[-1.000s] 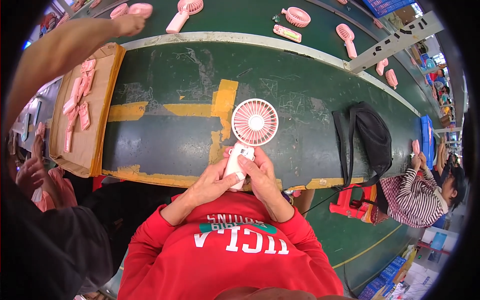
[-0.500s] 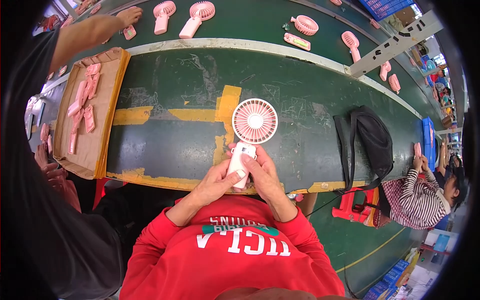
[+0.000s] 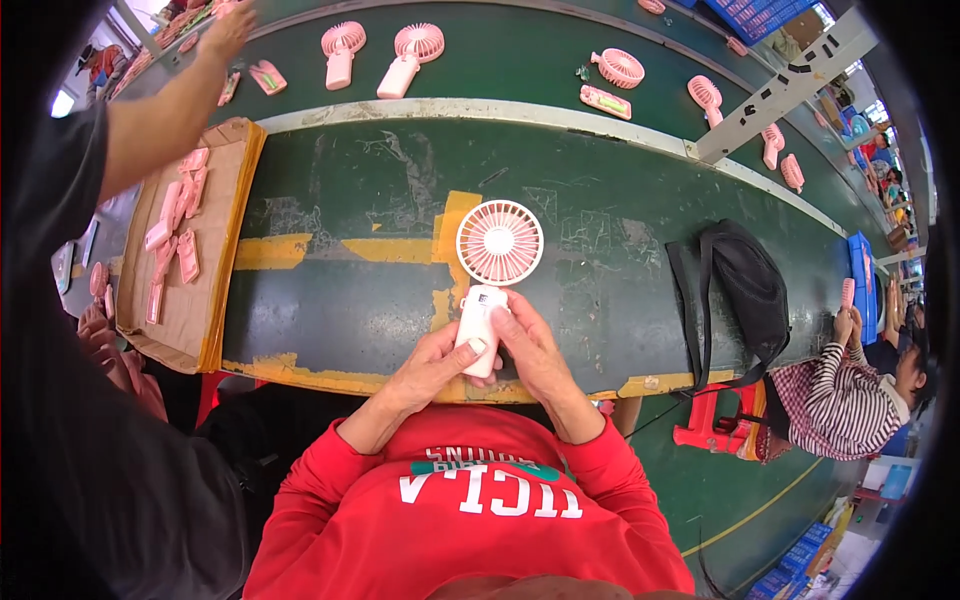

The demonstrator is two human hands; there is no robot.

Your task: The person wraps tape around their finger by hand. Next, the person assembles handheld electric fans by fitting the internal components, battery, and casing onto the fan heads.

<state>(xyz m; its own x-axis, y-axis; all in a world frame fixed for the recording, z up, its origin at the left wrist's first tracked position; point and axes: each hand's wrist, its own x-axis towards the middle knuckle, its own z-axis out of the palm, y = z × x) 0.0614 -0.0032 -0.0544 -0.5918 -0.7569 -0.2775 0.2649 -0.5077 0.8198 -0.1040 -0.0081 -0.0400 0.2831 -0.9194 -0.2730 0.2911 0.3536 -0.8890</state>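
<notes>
Between my two hands is a pink and white handheld fan (image 3: 500,243), its round head pointing away from me over the green worktable (image 3: 600,330). My left hand (image 3: 432,368) grips the white handle from the left, with the thumb lying across its lower part. From the right, my right hand (image 3: 530,350) wraps the same handle, thumb near its upper part and fingers underneath. A small dark patch shows near the top of the handle. The underside of the handle is hidden by my fingers.
To the left stands a cardboard tray (image 3: 240,250) holding several pink casing parts (image 3: 168,215). A black bag (image 3: 742,290) lies on the right. Beyond the metal rail, pink fans (image 3: 403,72) rest on a green belt. One co-worker's arm (image 3: 165,120) reaches across at left; another person (image 3: 850,400) sits at right.
The co-worker's arm at left has lifted away from a pink part on the belt. My hands keep the same hold on the fan, and the view has shifted slightly.
</notes>
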